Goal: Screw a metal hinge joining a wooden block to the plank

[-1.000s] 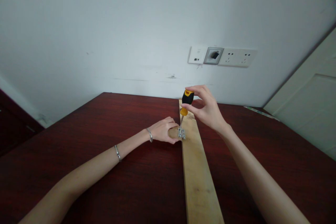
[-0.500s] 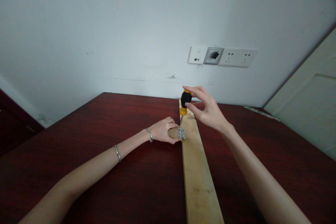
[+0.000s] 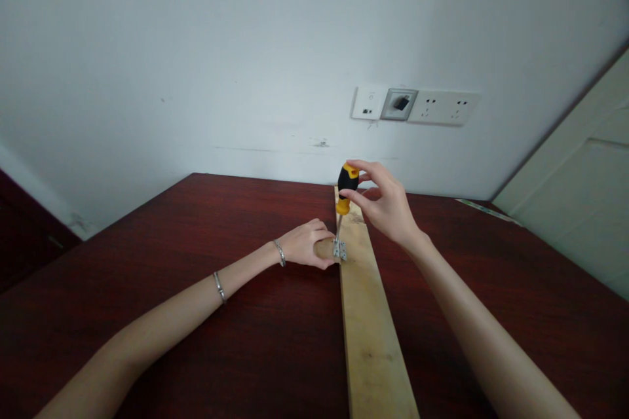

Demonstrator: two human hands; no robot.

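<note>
A long pale wooden plank [image 3: 368, 314] lies on the dark red table [image 3: 196, 314], running away from me. A small metal hinge [image 3: 339, 249] sits on the plank's left edge. My left hand [image 3: 307, 243] is closed around a small wooden block [image 3: 323, 247] pressed against that edge beside the hinge. My right hand [image 3: 386, 203] pinches the black and yellow handle of a screwdriver [image 3: 346, 187], which stands almost upright with its tip on the hinge.
A white wall rises behind the table with a row of sockets and a switch plate [image 3: 415, 105]. A pale door [image 3: 580, 196] stands at the right. Two bracelets circle my left forearm.
My right hand's fingers have shifted round the screwdriver handle, which leans slightly more to the left. The left hand, block and plank have stayed put.
</note>
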